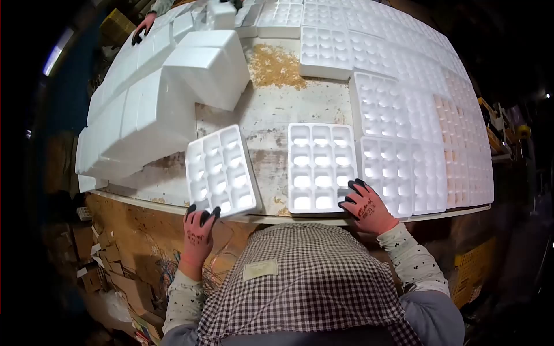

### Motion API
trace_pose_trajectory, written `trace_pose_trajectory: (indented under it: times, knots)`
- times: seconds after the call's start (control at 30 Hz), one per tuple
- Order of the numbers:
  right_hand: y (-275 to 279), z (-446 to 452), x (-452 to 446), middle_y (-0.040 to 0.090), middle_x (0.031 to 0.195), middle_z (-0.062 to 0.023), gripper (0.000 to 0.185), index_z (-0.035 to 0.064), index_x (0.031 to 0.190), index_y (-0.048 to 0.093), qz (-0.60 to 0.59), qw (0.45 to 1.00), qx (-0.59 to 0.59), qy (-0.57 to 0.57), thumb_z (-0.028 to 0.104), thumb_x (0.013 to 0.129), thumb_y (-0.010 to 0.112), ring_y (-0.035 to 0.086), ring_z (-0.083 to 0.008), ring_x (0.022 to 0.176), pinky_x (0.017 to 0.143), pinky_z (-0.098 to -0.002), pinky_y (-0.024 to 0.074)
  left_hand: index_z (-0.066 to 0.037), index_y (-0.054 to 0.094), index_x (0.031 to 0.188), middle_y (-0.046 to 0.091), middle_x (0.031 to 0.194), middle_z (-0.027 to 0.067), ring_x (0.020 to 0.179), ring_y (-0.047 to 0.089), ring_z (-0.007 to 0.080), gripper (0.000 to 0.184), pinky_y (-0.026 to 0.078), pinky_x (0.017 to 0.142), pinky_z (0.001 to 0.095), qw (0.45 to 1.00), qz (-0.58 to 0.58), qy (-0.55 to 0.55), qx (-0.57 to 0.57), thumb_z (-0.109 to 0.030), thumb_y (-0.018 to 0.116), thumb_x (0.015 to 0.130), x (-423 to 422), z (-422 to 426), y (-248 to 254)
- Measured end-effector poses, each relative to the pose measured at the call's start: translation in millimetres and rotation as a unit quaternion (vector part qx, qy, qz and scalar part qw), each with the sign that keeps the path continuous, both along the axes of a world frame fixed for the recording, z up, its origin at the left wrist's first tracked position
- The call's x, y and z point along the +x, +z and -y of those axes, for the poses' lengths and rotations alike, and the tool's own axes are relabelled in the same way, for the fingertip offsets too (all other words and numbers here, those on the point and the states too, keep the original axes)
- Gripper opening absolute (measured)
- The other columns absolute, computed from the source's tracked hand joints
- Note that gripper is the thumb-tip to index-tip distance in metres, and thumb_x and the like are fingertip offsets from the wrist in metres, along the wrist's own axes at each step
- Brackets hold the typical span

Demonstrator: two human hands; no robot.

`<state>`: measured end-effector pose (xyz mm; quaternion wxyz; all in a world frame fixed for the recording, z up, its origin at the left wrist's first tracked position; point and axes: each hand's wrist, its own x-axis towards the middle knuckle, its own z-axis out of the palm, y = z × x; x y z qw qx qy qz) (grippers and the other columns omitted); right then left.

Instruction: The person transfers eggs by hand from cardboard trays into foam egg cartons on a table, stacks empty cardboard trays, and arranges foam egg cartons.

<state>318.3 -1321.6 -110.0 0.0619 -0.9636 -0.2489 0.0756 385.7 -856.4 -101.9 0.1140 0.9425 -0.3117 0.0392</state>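
Observation:
Both hands wear pink gloves with black fingertips. My left hand (199, 232) has its fingertips on the near edge of a tilted white foam tray (221, 171) with rows of hollows. The fingers of my right hand (366, 206) lie apart over the near right corner of a second white foam tray (321, 167), which stands square to the table's front edge. Whether the thumbs press under the trays is hidden. Right of that tray, touching or nearly so, is a block of similar trays (385, 167).
Stacked white foam trays (138, 124) lean on their sides at the left of the white table (271, 115). Brown crumbs (276, 68) lie toward the back. Another person's gloved hand (144, 27) rests at the far left. A yellow crate (474, 268) stands below at the right.

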Motion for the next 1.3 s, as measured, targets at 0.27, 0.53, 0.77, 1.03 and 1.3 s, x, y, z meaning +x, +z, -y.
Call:
trace_pose_trajectory:
  times: [0.27, 0.53, 0.77, 1.03, 1.3]
  knots:
    - [36.2, -35.9, 8.5, 0.052, 0.115, -0.0123, 0.051, 0.0096, 0.107, 0.061, 0.077, 0.979, 0.104, -0.156, 0.039, 0.068, 0.077, 0.046, -0.0365, 0.117, 0.109, -0.0557, 0.0279, -0.021, 0.065, 0.116, 0.056, 0.118, 0.0112, 0.112, 0.051, 0.0318, 0.050, 0.036, 0.103, 0.0490, 0.969, -0.140, -0.201, -0.016, -0.026, 0.077, 0.068, 43.5, 47.6, -16.7]
    - [-30.8, -139.7, 59.4, 0.038, 0.149, -0.0080, 0.066, 0.0148, 0.140, 0.047, -0.033, 0.997, 0.039, -0.056, 0.054, 0.088, 0.056, 0.020, -0.0326, 0.145, 0.118, -0.0492, 0.0134, -0.020, 0.036, 0.148, 0.040, 0.143, 0.0187, 0.132, 0.036, 0.0395, 0.094, 0.028, 0.111, 0.0463, 0.870, 0.191, 0.285, -0.353, -0.040, 0.082, 0.069, 260.8, 118.5, 50.1]
    - [-14.5, -131.2, 56.8, 0.037, 0.149, -0.0139, 0.067, 0.0096, 0.137, 0.047, 0.045, 0.951, 0.273, -0.136, 0.041, 0.082, 0.068, 0.025, -0.0358, 0.142, 0.117, -0.0499, 0.0165, 0.001, 0.037, 0.139, 0.038, 0.142, 0.0215, 0.132, 0.038, 0.0326, 0.083, 0.031, 0.111, 0.0393, 0.690, -0.097, 0.099, -0.710, -0.019, 0.081, 0.072, 235.2, 138.8, 15.0]
    - [88.1, -101.2, 70.2, 0.035, 0.151, -0.0111, 0.085, 0.0264, 0.140, 0.049, 0.166, 0.962, 0.043, -0.211, 0.067, 0.068, 0.070, 0.024, -0.0395, 0.142, 0.114, -0.0598, 0.0079, -0.012, 0.048, 0.138, 0.043, 0.142, 0.0189, 0.130, 0.040, 0.0381, 0.080, 0.027, 0.111, 0.0478, 0.912, -0.037, -0.160, -0.377, -0.036, 0.079, 0.068, 179.9, 174.5, 63.6]
    - [31.7, -64.7, 88.6, 0.051, 0.135, -0.0054, 0.056, 0.0236, 0.125, 0.060, 0.113, 0.966, 0.046, -0.227, 0.022, 0.072, 0.075, 0.050, -0.0242, 0.119, 0.097, -0.0407, 0.0363, -0.024, 0.027, 0.151, 0.008, 0.157, 0.0222, 0.141, 0.020, 0.0456, 0.111, 0.023, 0.109, 0.0626, 0.977, -0.140, 0.141, 0.080, -0.063, 0.079, 0.061, 318.3, 144.0, -27.6]
